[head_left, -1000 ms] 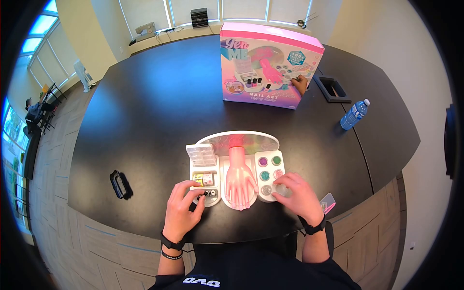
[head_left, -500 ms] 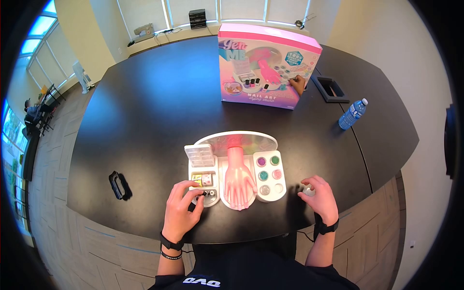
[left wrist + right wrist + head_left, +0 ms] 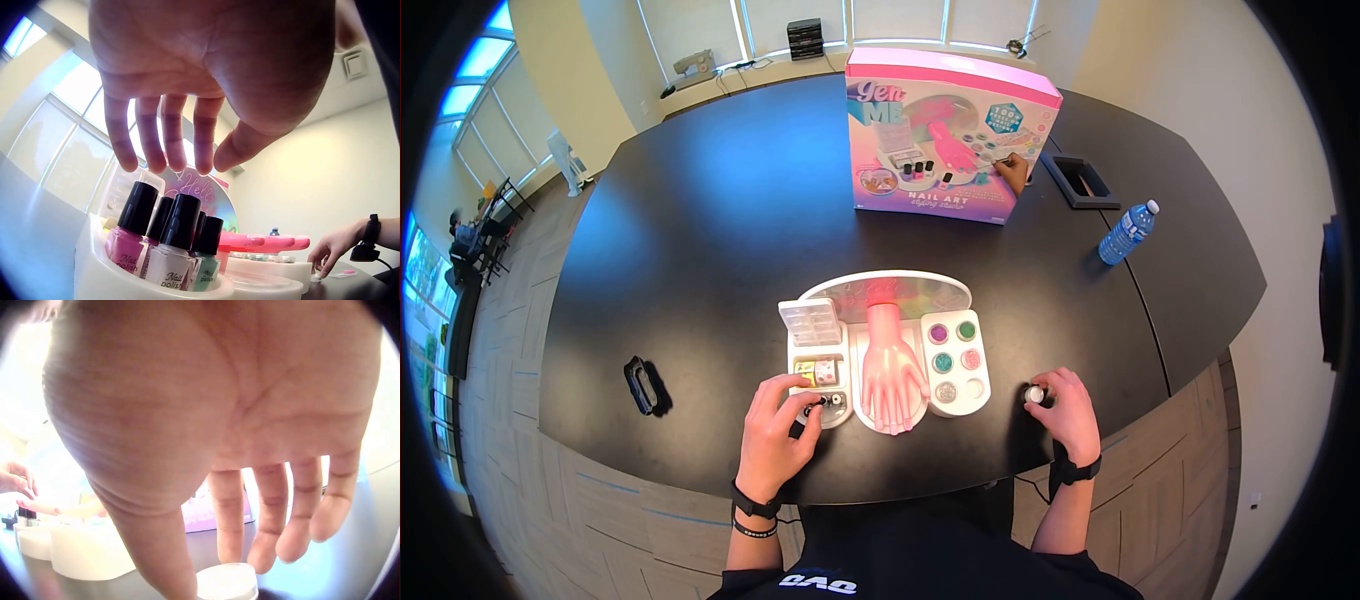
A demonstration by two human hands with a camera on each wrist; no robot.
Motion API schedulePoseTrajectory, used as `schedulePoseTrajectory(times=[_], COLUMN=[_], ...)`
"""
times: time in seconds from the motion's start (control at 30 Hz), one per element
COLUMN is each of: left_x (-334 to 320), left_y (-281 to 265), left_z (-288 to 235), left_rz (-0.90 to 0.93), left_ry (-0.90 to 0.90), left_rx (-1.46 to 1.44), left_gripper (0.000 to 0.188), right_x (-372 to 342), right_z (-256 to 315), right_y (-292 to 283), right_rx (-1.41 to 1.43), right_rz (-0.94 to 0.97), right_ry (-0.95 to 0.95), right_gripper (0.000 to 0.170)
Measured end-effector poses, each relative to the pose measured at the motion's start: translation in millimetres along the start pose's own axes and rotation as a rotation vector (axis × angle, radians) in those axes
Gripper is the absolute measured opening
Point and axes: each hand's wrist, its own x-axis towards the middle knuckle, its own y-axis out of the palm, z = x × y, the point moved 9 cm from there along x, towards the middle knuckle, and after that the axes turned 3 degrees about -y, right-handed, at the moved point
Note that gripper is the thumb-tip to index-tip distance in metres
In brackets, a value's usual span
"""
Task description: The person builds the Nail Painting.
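Observation:
My right hand (image 3: 1068,415) pinches a small round jar (image 3: 1034,396) low over the black table, right of the nail art set (image 3: 985,345); up close, the jar's pale top (image 3: 226,579) sits between thumb and forefinger. My left hand (image 3: 778,432) hovers with relaxed fingers above the nail polish bottles (image 3: 181,225) in the set's left cup. Those bottles have black caps and pink, white and green polish. A pink model hand (image 3: 891,375) lies in the middle of the set. Several glitter pots (image 3: 943,362) sit in the right tray, beside one bare round slot (image 3: 974,388).
A large pink box (image 3: 950,135) stands upright at the back. To the right are a water bottle (image 3: 1128,233) and a dark recessed frame (image 3: 1080,182). A small black open-framed object (image 3: 641,385) lies at the left. Tape rolls (image 3: 817,373) sit in the set.
My right hand has moved right from the tray's front corner, carrying the small jar out over the table and then down. The left hand has stayed over the nail polish.

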Motion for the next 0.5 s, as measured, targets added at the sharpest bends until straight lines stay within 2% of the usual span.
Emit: schedulePoseTrajectory(times=[0.33, 0.5], left_x=[-0.8, -0.6], left_y=[0.8, -0.2], left_z=[-0.4, 0.7], left_rz=[0.007, -0.003], left_ry=[0.014, -0.001], left_rx=[-0.012, 0.003], left_gripper=[0.018, 0.017], right_x=[1.0, 5.4], right_z=[-0.1, 18.3], right_y=[1.1, -1.7], right_rx=[-0.021, 0.024], right_rz=[0.007, 0.025], right_ry=[0.03, -0.002], right_gripper=[0.036, 0.032])
